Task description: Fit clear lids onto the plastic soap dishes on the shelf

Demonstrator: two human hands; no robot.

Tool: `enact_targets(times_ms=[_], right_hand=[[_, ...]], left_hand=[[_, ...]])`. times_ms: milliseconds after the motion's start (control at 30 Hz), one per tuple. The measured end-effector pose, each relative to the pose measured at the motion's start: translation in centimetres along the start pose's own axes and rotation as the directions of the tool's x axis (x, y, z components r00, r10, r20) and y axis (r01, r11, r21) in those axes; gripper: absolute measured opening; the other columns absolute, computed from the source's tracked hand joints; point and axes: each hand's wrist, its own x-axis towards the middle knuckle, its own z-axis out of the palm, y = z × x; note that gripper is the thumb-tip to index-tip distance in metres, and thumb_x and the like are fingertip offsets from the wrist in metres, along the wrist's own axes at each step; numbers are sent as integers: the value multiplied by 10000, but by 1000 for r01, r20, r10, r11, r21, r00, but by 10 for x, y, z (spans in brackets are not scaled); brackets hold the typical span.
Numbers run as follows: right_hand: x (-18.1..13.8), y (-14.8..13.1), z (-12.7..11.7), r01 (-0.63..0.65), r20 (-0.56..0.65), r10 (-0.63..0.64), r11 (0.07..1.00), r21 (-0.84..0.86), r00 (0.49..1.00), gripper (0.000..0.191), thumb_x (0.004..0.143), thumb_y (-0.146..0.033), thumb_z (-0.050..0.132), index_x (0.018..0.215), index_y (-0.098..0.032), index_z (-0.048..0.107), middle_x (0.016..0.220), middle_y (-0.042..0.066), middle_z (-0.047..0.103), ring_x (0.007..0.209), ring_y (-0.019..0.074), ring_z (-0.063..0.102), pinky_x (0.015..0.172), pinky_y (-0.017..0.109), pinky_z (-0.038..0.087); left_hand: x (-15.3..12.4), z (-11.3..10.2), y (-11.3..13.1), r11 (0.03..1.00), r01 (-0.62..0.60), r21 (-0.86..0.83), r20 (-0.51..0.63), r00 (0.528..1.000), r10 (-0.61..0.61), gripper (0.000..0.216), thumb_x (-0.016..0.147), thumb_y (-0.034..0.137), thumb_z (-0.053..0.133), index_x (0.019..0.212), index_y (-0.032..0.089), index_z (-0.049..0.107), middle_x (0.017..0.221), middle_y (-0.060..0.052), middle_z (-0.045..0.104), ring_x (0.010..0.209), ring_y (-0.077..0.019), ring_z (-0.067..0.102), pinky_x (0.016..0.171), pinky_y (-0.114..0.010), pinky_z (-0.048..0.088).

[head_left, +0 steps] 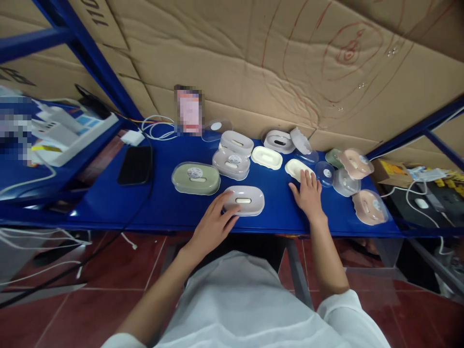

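My left hand (216,220) grips the left end of a pale grey-lilac oval soap dish (252,198) with a slot in its middle, its thumb in front and its fingers on the rim. With its fingers stretched out flat, my right hand (309,193) lies over the near end of a cream oval insert (294,167). Another cream insert (267,158) rests to the left of that one. Left of my left hand is a green soap dish (203,184) under a clear lid. Behind the held dish stands a grey dish (224,165) with a round label.
Grey dishes (237,141) stand along the cardboard wall (217,53). Several peach, grey and green dishes, including a peach one (364,205), crowd the right end. A clear lid (324,174) lies near my right hand. A black phone-like slab (135,165) and cables occupy the left.
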Motion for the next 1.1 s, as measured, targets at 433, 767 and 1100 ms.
enact_targets(times_ms=[433, 767, 1100], right_hand=[[-72, -54, -20, 259, 182, -362, 867, 426, 914, 543, 1116, -429, 500, 1642, -325, 417, 1657, 104, 514, 1541, 302, 479, 1248, 567, 433], [-72, -66, -10, 272, 71, -335, 857, 439, 940, 756, 1095, -437, 548, 1738, -383, 153, 1810, 94, 205, 1663, 330, 250, 1305, 609, 356], [-66, -50, -13, 302, 119, -351, 903, 307, 929, 512, 1109, -467, 509, 1602, -331, 511, 1656, 95, 519, 1523, 323, 498, 1202, 570, 461]], left_hand=[[-3, 4, -2, 997, 30, -74, -207, 977, -45, 294, 1017, 199, 674, 1305, 257, 675, 1417, -122, 650, 1421, -306, 591, 1169, -528, 549], [-2, -2, -1, 997, 50, -63, -192, 979, -62, 275, 1039, 241, 642, 1310, 270, 681, 1394, -109, 673, 1383, -296, 618, 1162, -517, 552], [-28, -16, -7, 998, 65, 22, -206, 977, -59, 336, 1007, 181, 680, 1330, 271, 656, 1322, -87, 715, 1328, -289, 649, 1134, -494, 564]])
